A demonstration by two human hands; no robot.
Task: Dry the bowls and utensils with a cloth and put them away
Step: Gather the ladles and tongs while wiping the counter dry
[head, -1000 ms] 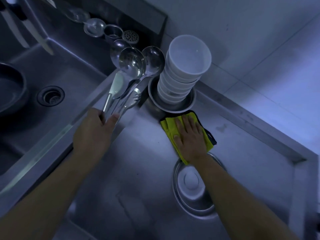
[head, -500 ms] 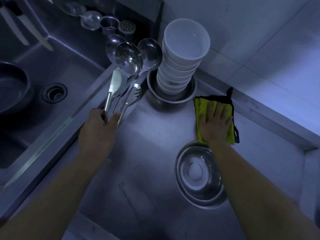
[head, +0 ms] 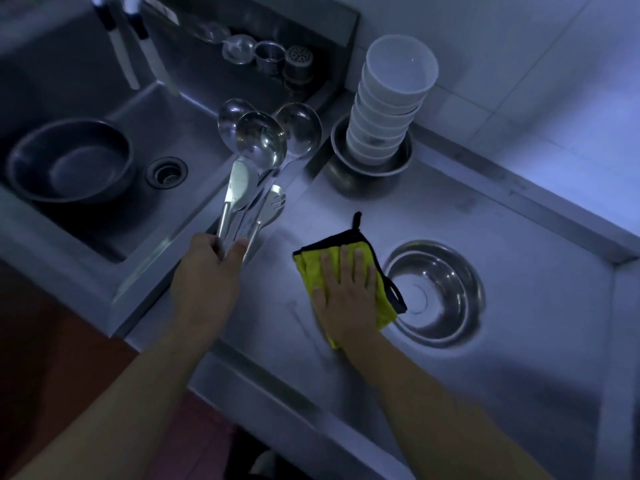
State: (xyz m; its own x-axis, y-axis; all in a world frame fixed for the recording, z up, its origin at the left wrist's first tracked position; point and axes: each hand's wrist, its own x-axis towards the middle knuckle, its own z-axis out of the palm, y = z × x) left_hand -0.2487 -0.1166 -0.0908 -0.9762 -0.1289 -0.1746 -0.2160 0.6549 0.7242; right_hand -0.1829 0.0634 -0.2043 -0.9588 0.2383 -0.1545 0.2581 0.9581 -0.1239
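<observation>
Two hands in view. Left hand (head: 207,268) curled round handles of utensil bunch (head: 258,168), ladles fanned above sink (head: 104,109) edge. Right hand (head: 348,289) flat, fingers straight, pressing yellow cloth (head: 313,268) on counter (head: 519,341), just left of steel bowl (head: 446,271). White bowl stack (head: 388,112) behind cloth.

Three ladles (head: 261,143), one cloth (head: 346,268) (yellow), two hands (head: 346,292).

A kitchen: a steel counter (head: 450,393) with a sink (head: 114,109) at ten o'clock, stacked white bowls (head: 391,109) at twelve, tiled wall (head: 536,64) behind.
</observation>
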